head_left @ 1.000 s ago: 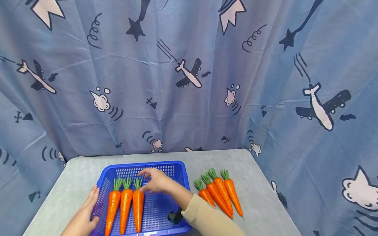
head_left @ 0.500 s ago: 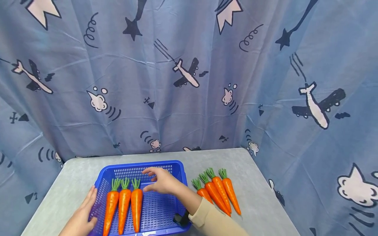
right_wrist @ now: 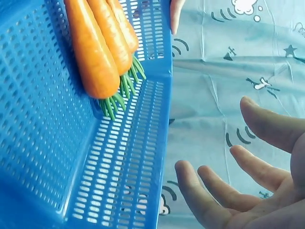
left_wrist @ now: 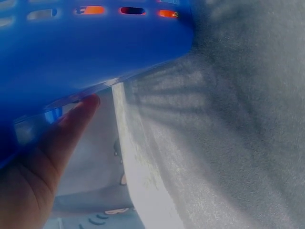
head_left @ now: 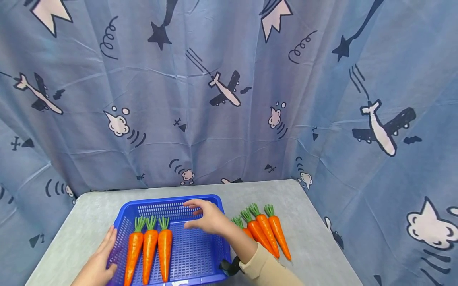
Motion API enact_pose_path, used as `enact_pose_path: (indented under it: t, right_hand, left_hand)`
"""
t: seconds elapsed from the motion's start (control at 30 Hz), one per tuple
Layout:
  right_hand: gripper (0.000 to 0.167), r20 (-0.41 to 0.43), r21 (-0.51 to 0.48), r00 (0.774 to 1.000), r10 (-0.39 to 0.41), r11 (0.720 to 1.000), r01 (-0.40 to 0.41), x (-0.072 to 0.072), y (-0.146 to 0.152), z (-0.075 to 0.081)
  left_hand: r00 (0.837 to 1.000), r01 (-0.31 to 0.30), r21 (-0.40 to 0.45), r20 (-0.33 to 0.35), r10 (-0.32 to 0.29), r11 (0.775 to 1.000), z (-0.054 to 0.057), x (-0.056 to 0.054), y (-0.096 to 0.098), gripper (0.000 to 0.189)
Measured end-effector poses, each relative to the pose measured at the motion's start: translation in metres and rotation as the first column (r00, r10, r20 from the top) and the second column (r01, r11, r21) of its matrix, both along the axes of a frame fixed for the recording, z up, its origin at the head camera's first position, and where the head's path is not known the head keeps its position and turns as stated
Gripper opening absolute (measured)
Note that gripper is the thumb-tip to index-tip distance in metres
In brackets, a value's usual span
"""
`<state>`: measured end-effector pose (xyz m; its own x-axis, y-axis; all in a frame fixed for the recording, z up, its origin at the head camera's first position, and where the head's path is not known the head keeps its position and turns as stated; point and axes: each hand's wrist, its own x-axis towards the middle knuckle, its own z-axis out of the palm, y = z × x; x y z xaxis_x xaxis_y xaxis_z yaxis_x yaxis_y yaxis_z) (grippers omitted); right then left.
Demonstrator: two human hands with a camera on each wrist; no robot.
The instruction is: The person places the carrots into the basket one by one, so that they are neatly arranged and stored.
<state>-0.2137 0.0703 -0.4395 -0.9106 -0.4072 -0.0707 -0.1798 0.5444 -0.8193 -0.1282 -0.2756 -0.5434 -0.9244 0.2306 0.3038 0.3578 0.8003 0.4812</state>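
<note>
Three orange carrots (head_left: pixel 150 254) with green stem tufts lie side by side in the left half of a blue plastic basket (head_left: pixel 195 283). My right hand (head_left: pixel 209 217) hovers over the basket's right half, thumb and fingers spread apart and holding nothing. In the right wrist view that hand (right_wrist: pixel 248 191) shows its fingers clear of the carrots (right_wrist: pixel 93 47). My left hand (head_left: pixel 96 260) rests along the basket's left side with straight fingers. In the left wrist view a finger or thumb (left_wrist: pixel 71 129) touches the basket's outer wall (left_wrist: pixel 95 57).
Several more carrots (head_left: pixel 266 230) lie fanned on the grey table (head_left: pixel 315 254) right of the basket, partly behind my right forearm. A patterned blue curtain (head_left: pixel 229 131) hangs behind and beside the table. A black strap (head_left: pixel 230 266) sits at my right wrist.
My right hand has drawn away from the rightmost carrot in the basket, moving to the right. The left hand stays at the basket's side, and the carrots lie as before.
</note>
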Motion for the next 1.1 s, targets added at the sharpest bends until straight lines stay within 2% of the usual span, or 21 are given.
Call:
enact_pose_path:
  t: [0.13,0.2,0.4,0.6,0.67,0.87,1.0,1.1]
  right_hand:
    - [0.054,-0.002,-0.028,1.0,-0.027,0.999,0.027,-0.001,0.008,0.0]
    - [0.054,-0.002,-0.042,0.999,-0.039,0.998,0.038,-0.002,0.012,-0.001]
    - [0.054,0.002,-0.096,0.998,-0.066,0.993,0.065,0.0,0.025,-0.003]
    - [0.054,0.01,-0.122,0.992,-0.125,0.985,0.125,0.002,0.034,-0.005]
    - [0.053,0.017,-0.135,0.99,-0.137,0.981,0.138,0.001,0.036,-0.005]
    - [0.054,0.008,-0.159,0.987,-0.161,0.974,0.16,0.001,0.044,-0.006]
    - [0.055,-0.018,-0.169,0.985,-0.172,0.971,0.166,0.003,0.057,-0.008]
    - [0.057,-0.016,-0.2,0.983,-0.181,0.964,0.174,0.006,0.066,-0.011]
  left_hand:
    - [0.998,0.01,-0.005,-0.059,-0.01,1.0,-0.001,0.0,0.001,0.102]
    - [0.998,0.009,-0.006,-0.057,-0.009,1.0,0.0,0.001,0.001,0.102]
    - [1.0,-0.004,-0.004,0.023,0.004,1.0,0.0,0.0,0.0,0.1]
    - [0.994,-0.011,0.014,0.107,0.009,1.0,0.002,-0.001,-0.001,0.1]
    - [0.997,-0.01,0.009,0.082,0.009,1.0,0.002,-0.001,-0.002,0.1]
    - [0.997,-0.005,-0.022,-0.072,0.003,1.0,-0.001,0.001,-0.002,0.102]
    - [0.995,0.006,-0.019,-0.097,-0.008,1.0,-0.002,0.001,0.0,0.103]
    - [0.997,0.009,-0.009,-0.07,-0.009,1.0,-0.001,0.0,0.0,0.101]
